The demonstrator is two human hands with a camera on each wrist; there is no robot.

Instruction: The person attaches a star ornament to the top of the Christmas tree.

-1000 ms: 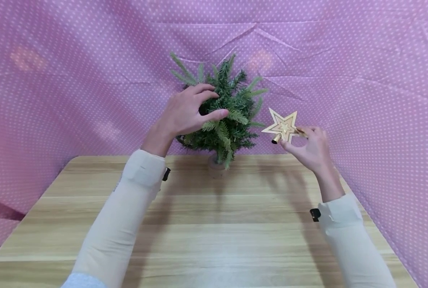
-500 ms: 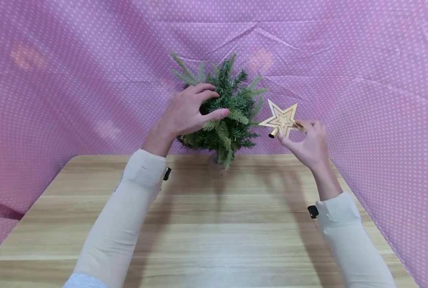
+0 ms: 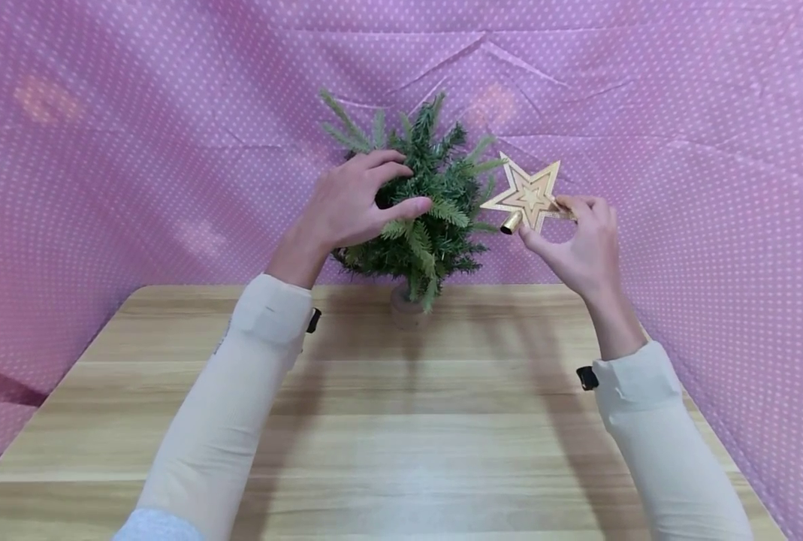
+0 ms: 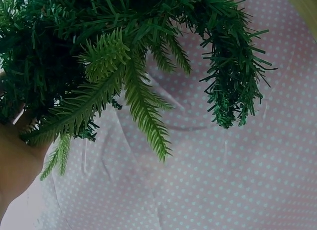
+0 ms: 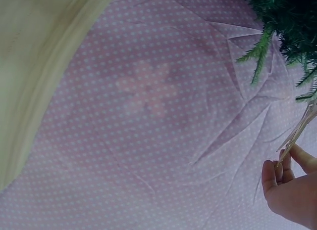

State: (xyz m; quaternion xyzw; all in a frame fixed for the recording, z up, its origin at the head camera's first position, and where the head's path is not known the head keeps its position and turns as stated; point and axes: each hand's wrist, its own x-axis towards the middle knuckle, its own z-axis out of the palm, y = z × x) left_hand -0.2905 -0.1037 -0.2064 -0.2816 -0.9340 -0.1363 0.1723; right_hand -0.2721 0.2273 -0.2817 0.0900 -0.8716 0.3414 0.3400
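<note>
A small green tree (image 3: pixel 442 218) stands upright at the back of the table. My left hand (image 3: pixel 350 199) is at its upper left, the fingers curved in among the branches and the thumb across the front; foliage hides some fingertips. In the left wrist view the hand (image 4: pixel 17 163) lies against the needles (image 4: pixel 99 99). Right of the tree, my right hand (image 3: pixel 587 244) pinches a gold star (image 3: pixel 529 194) by its lower right side, its short tube (image 3: pixel 511 222) pointing down and left. The right wrist view shows the star edge-on (image 5: pixel 295 133) in the fingers of the hand (image 5: pixel 293 195).
The tree's round base (image 3: pixel 409 309) rests near the back edge of the wooden table (image 3: pixel 401 451). Pink dotted cloth (image 3: pixel 171 150) hangs behind the table and along both sides. In the right wrist view the table's edge (image 5: pixel 49 67) runs down the left.
My right hand has risen with the star and shifted slightly left, bringing the star's left point close to the tree's right-hand branches. My left hand has kept its place at the tree.
</note>
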